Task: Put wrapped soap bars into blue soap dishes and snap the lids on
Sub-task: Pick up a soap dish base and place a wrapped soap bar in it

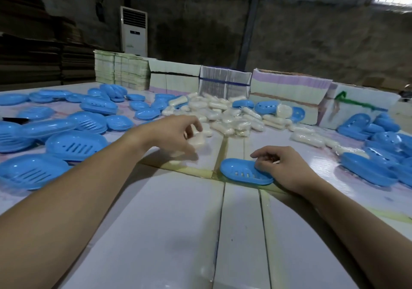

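Left hand [178, 132] over mid-bench, fingers curled, pinching a cream plastic-wrapped soap bar [196, 141] blurred at its fingertips. Right hand [281, 166] resting on the pale bench [169, 233], fingers bent round the right end of a slotted oval blue plastic soap dish [243, 172]. Dish just right of the held bar. Heap of wrapped soap bars [229, 114] beyond, toward the far edge.
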